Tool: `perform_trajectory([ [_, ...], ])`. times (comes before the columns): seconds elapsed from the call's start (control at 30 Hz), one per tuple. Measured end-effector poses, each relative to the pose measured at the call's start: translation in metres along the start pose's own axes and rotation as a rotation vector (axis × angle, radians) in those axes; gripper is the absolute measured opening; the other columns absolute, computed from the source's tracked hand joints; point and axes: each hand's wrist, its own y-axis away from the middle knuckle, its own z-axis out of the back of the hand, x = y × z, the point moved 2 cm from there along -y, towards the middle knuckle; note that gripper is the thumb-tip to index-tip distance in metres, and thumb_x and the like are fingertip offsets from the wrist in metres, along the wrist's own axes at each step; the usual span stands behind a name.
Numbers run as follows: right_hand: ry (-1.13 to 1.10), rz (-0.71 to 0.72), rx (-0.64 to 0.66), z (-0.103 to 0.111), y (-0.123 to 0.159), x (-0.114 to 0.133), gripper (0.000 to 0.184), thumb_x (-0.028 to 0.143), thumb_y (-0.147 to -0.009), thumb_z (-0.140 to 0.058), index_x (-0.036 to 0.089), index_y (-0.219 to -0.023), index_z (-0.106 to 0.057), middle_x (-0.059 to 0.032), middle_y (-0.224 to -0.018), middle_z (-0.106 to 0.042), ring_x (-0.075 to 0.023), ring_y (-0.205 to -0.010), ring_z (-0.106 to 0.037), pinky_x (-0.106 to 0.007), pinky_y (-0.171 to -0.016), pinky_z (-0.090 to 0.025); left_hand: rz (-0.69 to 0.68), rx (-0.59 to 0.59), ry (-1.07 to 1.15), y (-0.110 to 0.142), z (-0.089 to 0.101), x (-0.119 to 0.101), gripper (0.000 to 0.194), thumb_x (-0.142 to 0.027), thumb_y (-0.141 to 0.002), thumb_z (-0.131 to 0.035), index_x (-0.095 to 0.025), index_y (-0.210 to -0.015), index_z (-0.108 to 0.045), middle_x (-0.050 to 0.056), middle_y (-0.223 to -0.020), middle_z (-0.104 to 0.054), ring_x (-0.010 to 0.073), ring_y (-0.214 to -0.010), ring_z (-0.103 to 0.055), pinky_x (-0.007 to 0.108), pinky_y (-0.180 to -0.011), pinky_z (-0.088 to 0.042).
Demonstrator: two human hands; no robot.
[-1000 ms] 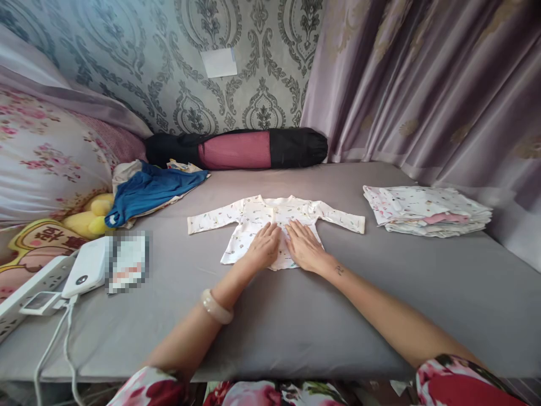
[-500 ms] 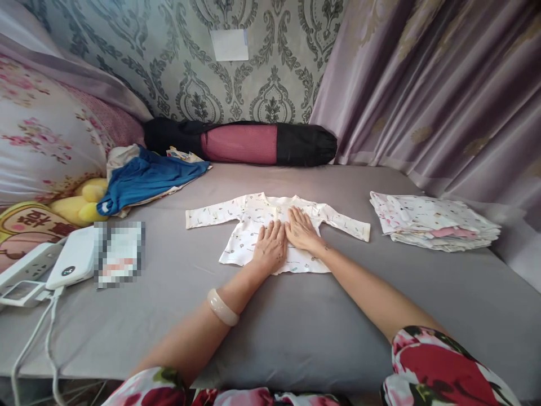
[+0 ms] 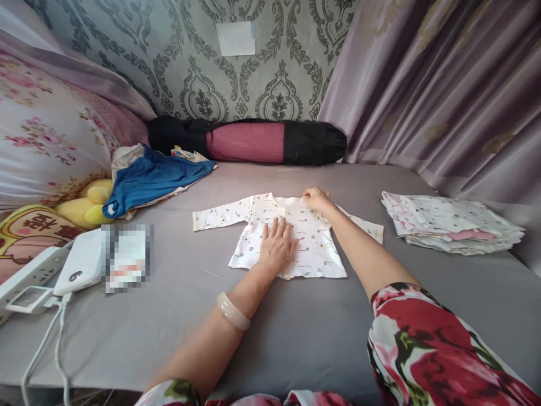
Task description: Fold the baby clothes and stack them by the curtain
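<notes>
A small white baby shirt [image 3: 313, 251] with a scattered print lies spread flat on the grey sheet, its long sleeves stretched out to both sides. My left hand [image 3: 276, 245] rests flat on the shirt's front, fingers spread, a pale bangle on that wrist. At the collar's right shoulder, my right hand [image 3: 318, 198] has its fingers pinched together on the fabric. My right forearm covers part of the shirt's right sleeve.
A stack of folded baby clothes [image 3: 452, 223] sits to the right. At the left lie a blue garment [image 3: 158, 179], a yellow plush toy [image 3: 91, 203], a white power bank [image 3: 80, 262] and a power strip [image 3: 36, 270]. Along the wall stretches a black-and-pink bag [image 3: 247, 142].
My right hand has slid from the shirt's middle up to the collar's right shoulder and closed there. My left hand stays flat on the front. The camera view has shifted a little.
</notes>
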Motion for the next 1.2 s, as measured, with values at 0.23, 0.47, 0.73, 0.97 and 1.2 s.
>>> perform_trajectory([
  [0.23, 0.021, -0.016, -0.072, -0.007, 0.004, 0.002, 0.021, 0.021, -0.089, -0.049, 0.020, -0.101, -0.066, -0.0108, -0.116, -0.065, -0.0267, -0.116, -0.053, -0.041, -0.097, -0.036, 0.049, 0.036, -0.014, 0.002, -0.007, 0.001, 0.061, -0.051, -0.099, -0.021, -0.019, -0.150, -0.032, 0.012, -0.157, -0.031, 0.0358, -0.146, -0.021, 0.067, -0.113, -0.019],
  [0.47, -0.012, 0.199, -0.092, -0.010, 0.015, 0.036, 0.030, 0.019, -0.091, -0.042, 0.024, -0.109, -0.066, -0.0101, -0.119, -0.063, -0.0277, -0.115, -0.049, -0.042, -0.095, -0.033, 0.055, 0.068, 0.030, 0.000, -0.004, 0.002, 0.064, -0.052, -0.098, -0.021, -0.016, -0.151, -0.031, 0.014, -0.157, -0.031, 0.0359, -0.146, -0.021, 0.065, -0.114, -0.018],
  [0.73, -0.047, 0.191, 0.058, -0.022, 0.003, 0.063, 0.016, 0.031, -0.092, -0.050, 0.025, -0.095, -0.065, -0.0042, -0.108, -0.067, -0.0237, -0.108, -0.052, -0.035, -0.089, -0.033, 0.225, 0.029, 0.005, 0.001, 0.003, 0.011, 0.089, -0.071, -0.089, -0.027, -0.006, -0.149, -0.032, 0.025, -0.155, -0.027, 0.0445, -0.144, -0.017, 0.066, -0.113, -0.014],
  [0.97, -0.016, 0.235, -0.182, -0.037, 0.008, 0.060, 0.020, 0.023, -0.096, -0.042, 0.019, -0.105, -0.060, -0.0110, -0.118, -0.061, -0.0254, -0.112, -0.048, -0.037, -0.092, -0.030, 0.236, 0.052, -0.001, -0.002, 0.000, 0.009, 0.091, -0.073, -0.088, -0.024, -0.007, -0.150, -0.031, 0.026, -0.156, -0.023, 0.0461, -0.145, -0.014, 0.069, -0.112, -0.011],
  [1.2, -0.124, 0.288, -0.019, -0.035, -0.001, 0.086, 0.035, 0.032, -0.099, -0.033, 0.029, -0.123, -0.059, -0.0072, -0.129, -0.057, -0.0268, -0.119, -0.046, -0.040, -0.094, -0.033, 0.207, 0.042, 0.018, -0.003, 0.001, 0.014, 0.086, -0.068, -0.092, -0.023, -0.004, -0.148, -0.034, 0.027, -0.155, -0.025, 0.0411, -0.145, -0.018, 0.060, -0.116, -0.014],
])
